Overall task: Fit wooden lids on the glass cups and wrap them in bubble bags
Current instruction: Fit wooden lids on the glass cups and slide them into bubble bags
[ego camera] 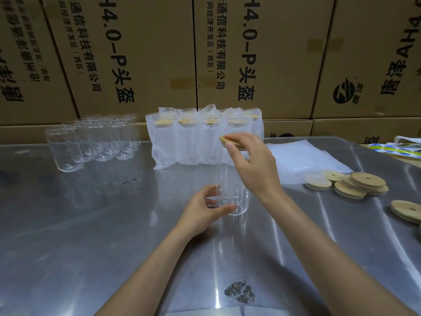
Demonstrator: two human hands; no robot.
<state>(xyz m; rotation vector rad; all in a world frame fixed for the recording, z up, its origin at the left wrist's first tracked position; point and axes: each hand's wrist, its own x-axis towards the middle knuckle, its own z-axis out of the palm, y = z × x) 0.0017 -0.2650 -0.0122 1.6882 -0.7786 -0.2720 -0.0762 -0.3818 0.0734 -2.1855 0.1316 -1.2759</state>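
Note:
A clear glass cup (pixel 232 188) stands upright mid-table. My left hand (pixel 205 207) curls around its base, fingers touching the glass. My right hand (pixel 252 163) holds a round wooden lid (pixel 229 141) at the cup's rim, slightly tilted. Behind stand several lidded cups wrapped in white bubble bags (pixel 202 137). Bare glass cups (pixel 95 137) cluster at the back left. Loose wooden lids (pixel 355 182) lie in a pile at the right, and flat bubble bags (pixel 300 160) are stacked beside them.
The metal table (pixel 91 224) is shiny and reflective. Cardboard boxes (pixel 227 53) form a wall behind it. One more lid (pixel 407 210) lies at the right edge. Sticker sheets (pixel 396 148) sit at the far right. A dark smudge (pixel 239 291) marks the near table.

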